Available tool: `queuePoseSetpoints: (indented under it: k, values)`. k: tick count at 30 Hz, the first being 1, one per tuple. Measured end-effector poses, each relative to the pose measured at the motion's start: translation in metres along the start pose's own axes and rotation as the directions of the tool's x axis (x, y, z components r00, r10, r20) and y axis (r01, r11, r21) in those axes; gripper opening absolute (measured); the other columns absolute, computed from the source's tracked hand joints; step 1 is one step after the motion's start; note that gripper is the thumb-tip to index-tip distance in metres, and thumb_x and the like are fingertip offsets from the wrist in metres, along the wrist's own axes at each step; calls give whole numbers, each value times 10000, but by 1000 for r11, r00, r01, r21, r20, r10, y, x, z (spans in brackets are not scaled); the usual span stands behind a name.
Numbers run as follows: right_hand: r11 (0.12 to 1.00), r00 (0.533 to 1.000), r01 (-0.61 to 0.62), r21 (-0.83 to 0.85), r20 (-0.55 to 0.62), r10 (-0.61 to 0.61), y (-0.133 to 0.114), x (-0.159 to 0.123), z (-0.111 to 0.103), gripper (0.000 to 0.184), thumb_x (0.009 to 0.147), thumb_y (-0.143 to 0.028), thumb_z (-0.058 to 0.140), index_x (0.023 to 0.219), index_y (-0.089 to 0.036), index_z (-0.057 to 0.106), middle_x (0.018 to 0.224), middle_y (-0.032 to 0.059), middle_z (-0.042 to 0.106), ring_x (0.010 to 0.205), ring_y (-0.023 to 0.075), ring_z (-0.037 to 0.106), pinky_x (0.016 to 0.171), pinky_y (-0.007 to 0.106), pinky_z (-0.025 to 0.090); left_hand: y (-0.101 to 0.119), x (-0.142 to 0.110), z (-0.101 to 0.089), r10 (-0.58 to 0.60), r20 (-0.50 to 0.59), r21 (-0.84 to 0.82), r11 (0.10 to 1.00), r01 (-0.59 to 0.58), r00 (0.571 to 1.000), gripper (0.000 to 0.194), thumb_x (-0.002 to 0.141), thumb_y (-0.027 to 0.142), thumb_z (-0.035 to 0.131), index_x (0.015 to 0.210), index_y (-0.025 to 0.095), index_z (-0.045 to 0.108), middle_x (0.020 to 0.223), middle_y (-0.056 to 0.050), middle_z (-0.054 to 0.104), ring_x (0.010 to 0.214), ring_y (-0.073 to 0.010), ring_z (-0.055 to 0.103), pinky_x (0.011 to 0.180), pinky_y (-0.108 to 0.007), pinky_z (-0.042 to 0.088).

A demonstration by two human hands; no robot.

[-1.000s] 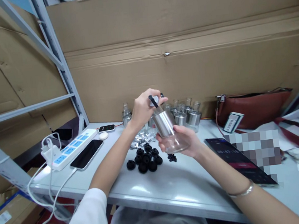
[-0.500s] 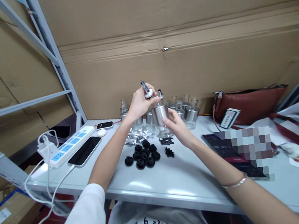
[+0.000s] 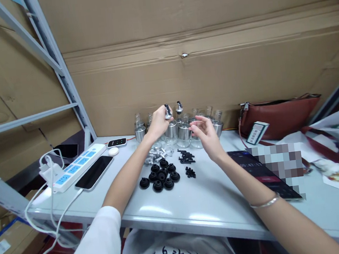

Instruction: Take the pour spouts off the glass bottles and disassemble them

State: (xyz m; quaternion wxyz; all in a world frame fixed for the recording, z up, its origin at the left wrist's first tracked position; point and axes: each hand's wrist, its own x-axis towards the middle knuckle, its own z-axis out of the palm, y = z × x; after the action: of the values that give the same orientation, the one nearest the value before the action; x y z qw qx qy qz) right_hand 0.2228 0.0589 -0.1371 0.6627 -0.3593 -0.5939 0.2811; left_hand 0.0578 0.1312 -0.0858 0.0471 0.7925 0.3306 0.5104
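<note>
My left hand (image 3: 158, 125) is closed around a silver-and-black pourer cap (image 3: 167, 111) at the top of a glass bottle (image 3: 171, 132) with a metal sleeve. That bottle stands among others at the back of the table. Just right of it, another sleeved bottle (image 3: 184, 132) carries a similar pourer cap (image 3: 179, 106). My right hand (image 3: 209, 136) is raised in front of the bottles, fingers apart and holding nothing. In front lie silver metal parts (image 3: 156, 155), black ribbed stoppers (image 3: 162, 175), short black sticks (image 3: 186, 156) and tiny black pieces (image 3: 190, 172).
Left on the table (image 3: 184, 204) are a power strip (image 3: 79, 166), a phone (image 3: 94, 173), a small dark-faced device (image 3: 117, 142) and a round white case (image 3: 113, 151). At right lie a tablet with a timer (image 3: 254, 170) and a brown bag (image 3: 279, 120). Cardboard (image 3: 200, 78) stands behind.
The bottle that was held up between both hands has been lowered onto the table among the others. My right hand has let go of it and moved right; my left hand stays on a cap.
</note>
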Motion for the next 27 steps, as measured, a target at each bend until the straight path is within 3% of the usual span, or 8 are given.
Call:
queuePoseSetpoints:
  k: [5, 10, 13, 16, 19, 21, 24, 27]
  values:
    - [999, 999, 40, 2, 5, -40, -5, -2, 0, 439, 754, -483, 633, 1068, -253, 429, 935, 28, 544, 876, 176, 572, 783, 330, 486, -20, -6, 16, 2, 89, 115, 993, -13, 996, 118, 697, 43, 554, 732, 146, 507, 787, -23, 557, 726, -140, 525, 702, -251, 407]
    - [998, 998, 58, -5, 7, -58, -6, -2, -1, 372, 778, -431, 613, 1050, -242, 443, 903, 20, 555, 850, 171, 572, 767, 318, 479, -33, -11, 23, 15, 90, 128, 991, -27, 996, 114, 729, 39, 521, 776, 143, 512, 858, -59, 575, 789, -161, 546, 757, -272, 434]
    - [992, 996, 95, -82, 4, -95, -5, -3, -2, 329, 809, -409, 586, 1056, -232, 461, 911, 28, 565, 869, 177, 569, 774, 326, 472, -32, -13, 22, 47, 104, 144, 988, -62, 993, 196, 728, -5, 461, 846, 132, 537, 1044, -111, 586, 986, -189, 566, 878, -307, 436]
    - [935, 971, 228, -271, -3, -238, -7, -3, -5, 264, 858, -386, 534, 1056, -217, 493, 917, 45, 576, 879, 189, 569, 777, 344, 468, -18, -14, 16, 148, 85, 152, 975, -160, 985, 338, 689, -54, 419, 938, 125, 559, 1268, -134, 515, 1255, -206, 432, 1038, -344, 352]
    - [757, 889, 435, -487, 98, -448, -10, -4, -9, 246, 881, -388, 514, 1054, -214, 525, 924, 68, 581, 886, 217, 568, 790, 378, 464, 9, -20, 9, 116, 78, 160, 979, -127, 990, 357, 686, -21, 445, 974, 141, 583, 1120, -99, 621, 1103, -201, 558, 958, -328, 424]
    - [612, 815, 555, -564, 220, -536, -11, -5, -11, 306, 868, -432, 538, 1082, -213, 535, 968, 94, 586, 917, 245, 566, 803, 401, 461, 26, -30, 4, 4, 180, 198, 979, -41, 984, 252, 709, 69, 494, 910, 164, 612, 906, -65, 677, 867, -208, 637, 797, -308, 481]
    - [435, 705, 691, -578, 405, -582, -8, -9, -9, 420, 844, -507, 546, 1128, -198, 536, 1039, 133, 595, 960, 276, 563, 808, 415, 452, 43, -55, -3, -47, 400, 236, 970, -53, 915, 128, 661, 144, 556, 769, 169, 621, 722, -42, 658, 716, -211, 629, 661, -274, 461]
    - [338, 639, 760, -555, 544, -544, -5, -15, -4, 428, 874, -541, 466, 1105, -192, 556, 1032, 141, 616, 947, 279, 571, 793, 413, 435, 48, -78, -9, -68, 463, 217, 975, -38, 884, 63, 656, 149, 523, 657, 159, 585, 608, -17, 603, 589, -168, 568, 554, -241, 399]
